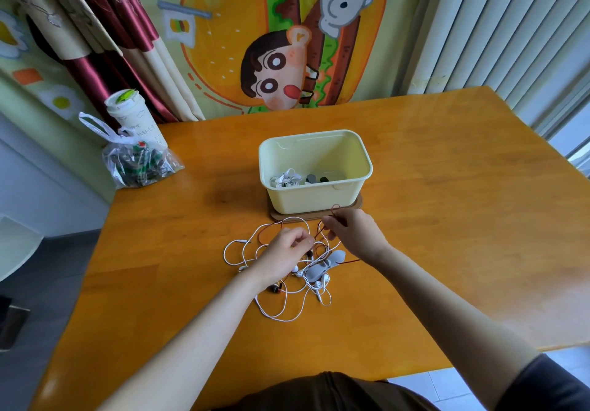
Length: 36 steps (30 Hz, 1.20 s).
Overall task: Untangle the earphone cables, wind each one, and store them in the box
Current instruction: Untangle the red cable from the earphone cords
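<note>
Fingers [333, 221] on cable [319, 229], cup [137, 120] lettering illegible

I saw an orange wooden table [447, 187] before a cartoon wall hanging [223, 43], maroon-and-cream curtains [105, 27] far left, and daylit vertical blinds [510, 27] on the right.

Both bare forearms reach from the near edge toward the middle of the scene, converging. The left hand [284, 252] lies knuckles up, fingers curled, thumb and forefinger tips meeting on the tangle of white and red-brown earphone cables [297, 272]. The right hand [356, 233], slightly farther away, pinches a thin red-brown cable strand [319, 227] between curled fingertips, wrist bent leftward.
</note>
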Each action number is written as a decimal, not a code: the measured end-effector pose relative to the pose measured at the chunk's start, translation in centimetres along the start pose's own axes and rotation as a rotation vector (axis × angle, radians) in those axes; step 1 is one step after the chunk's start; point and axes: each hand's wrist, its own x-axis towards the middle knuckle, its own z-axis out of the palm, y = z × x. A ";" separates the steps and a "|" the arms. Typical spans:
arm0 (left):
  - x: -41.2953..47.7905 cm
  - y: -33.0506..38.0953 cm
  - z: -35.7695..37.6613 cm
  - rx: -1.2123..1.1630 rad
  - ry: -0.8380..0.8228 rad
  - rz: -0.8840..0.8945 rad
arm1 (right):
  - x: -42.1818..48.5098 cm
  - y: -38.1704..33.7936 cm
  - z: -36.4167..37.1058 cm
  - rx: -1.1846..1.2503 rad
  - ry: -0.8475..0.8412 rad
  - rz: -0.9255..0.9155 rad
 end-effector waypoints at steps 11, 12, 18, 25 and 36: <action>0.0 -1.2 -0.8 0.167 0.232 0.027 | -0.1 -0.9 0.0 -0.038 0.009 -0.050; 0.0 -1.3 -0.9 0.187 0.218 0.004 | -0.2 -1.1 0.0 -0.028 -0.014 -0.063; 0.2 -1.3 -0.3 0.196 0.182 -0.077 | -0.3 -1.5 0.4 0.009 -0.082 -0.110; 0.1 0.3 0.2 -0.095 0.068 0.140 | -0.3 -1.9 0.4 0.097 -0.121 -0.199; 0.2 -3.6 -2.0 0.283 0.131 -0.109 | 0.1 -1.2 -2.4 0.043 -0.083 -0.167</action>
